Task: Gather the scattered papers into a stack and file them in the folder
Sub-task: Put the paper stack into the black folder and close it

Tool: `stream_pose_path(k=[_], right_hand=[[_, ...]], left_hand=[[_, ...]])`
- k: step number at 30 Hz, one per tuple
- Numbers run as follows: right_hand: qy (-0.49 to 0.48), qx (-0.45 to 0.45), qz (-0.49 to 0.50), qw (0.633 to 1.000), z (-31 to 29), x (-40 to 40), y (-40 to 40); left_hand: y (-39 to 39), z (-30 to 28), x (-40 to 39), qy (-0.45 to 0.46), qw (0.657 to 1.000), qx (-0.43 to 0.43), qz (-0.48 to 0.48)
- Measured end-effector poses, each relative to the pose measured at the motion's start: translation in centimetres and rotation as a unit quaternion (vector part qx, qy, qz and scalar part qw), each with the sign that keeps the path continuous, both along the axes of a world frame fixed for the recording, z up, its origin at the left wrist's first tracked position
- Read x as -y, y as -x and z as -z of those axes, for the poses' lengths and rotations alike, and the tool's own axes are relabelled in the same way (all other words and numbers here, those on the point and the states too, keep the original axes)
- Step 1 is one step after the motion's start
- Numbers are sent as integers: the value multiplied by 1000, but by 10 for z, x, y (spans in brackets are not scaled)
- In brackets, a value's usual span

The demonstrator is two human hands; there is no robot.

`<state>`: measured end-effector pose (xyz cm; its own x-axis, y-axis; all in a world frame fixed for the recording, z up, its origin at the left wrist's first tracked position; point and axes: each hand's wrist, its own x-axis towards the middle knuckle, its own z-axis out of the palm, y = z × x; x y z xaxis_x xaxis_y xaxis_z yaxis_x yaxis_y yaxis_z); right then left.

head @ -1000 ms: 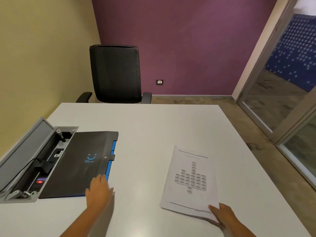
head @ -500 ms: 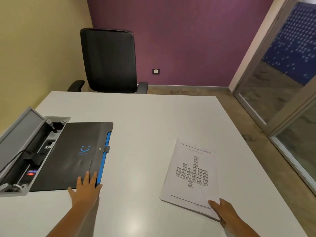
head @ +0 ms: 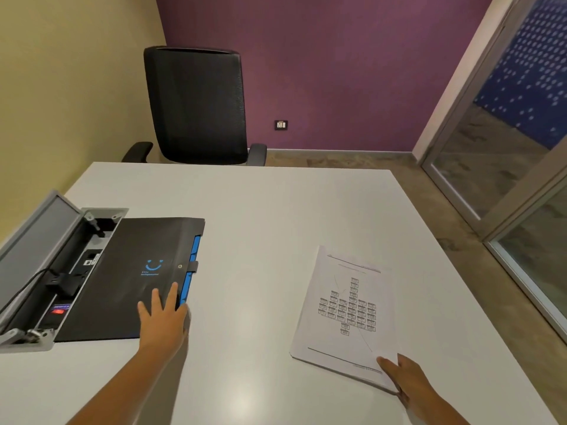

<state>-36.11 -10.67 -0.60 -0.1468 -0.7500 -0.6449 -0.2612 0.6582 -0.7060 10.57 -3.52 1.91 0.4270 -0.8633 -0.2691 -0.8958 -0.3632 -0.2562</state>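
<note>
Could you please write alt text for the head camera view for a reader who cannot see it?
A person's left hand rests flat on a closed black folder while the right hand holds the near corner of a stack of papers on a white table. A black chair stands beyond.

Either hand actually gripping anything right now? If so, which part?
Nothing is gripped. The left hand rests flat on the black folder, near its front right corner. The right hand presses the paper stack at its near corner.

Black chair (head: 196, 105) behind white table (head: 276, 204); purple wall (head: 337, 56), glass door (head: 506, 133).
</note>
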Motion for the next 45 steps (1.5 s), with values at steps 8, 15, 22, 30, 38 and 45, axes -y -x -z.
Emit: stream_pose_path(k=[8,15,22,30,38,45], right_hand=[[4,3,5,1000,5,2,2],[4,1,3,1000,6,2,2],[-14,22,2,1000,2,3,3],[-22,39,15,999,-6,1,-4],[-54,127,21,990,-21,-13,-24],[-55,141,33,988,-32,-11,-47]], left_hand=[[6,-20,9,-35,994,103,11],[-14,-42,0,82,991,8,-106],[-32,-64,8,58,984,-36,-168],[25,-77,29,113,987,-113,15],[111,-83,33,54,984,-115,123],[118,-92,22,10,994,-77,82]])
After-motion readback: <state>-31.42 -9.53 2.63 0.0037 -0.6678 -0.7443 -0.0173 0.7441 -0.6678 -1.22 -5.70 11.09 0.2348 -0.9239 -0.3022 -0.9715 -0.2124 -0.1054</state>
